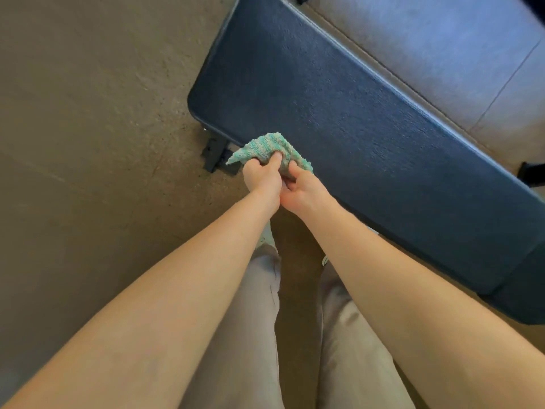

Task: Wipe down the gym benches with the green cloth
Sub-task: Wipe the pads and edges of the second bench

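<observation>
A green terry cloth is bunched up over the near edge of a dark padded gym bench, close to the bench's left end. My left hand pinches the cloth from below, thumb on top. My right hand grips the cloth's right side, fingers curled under it. Both hands touch each other. The bench pad runs diagonally from the top centre to the lower right.
A black metal bench foot sticks out on the brown speckled floor under the bench's left end. My legs in beige trousers stand just before the bench. Grey tiled floor lies beyond the bench.
</observation>
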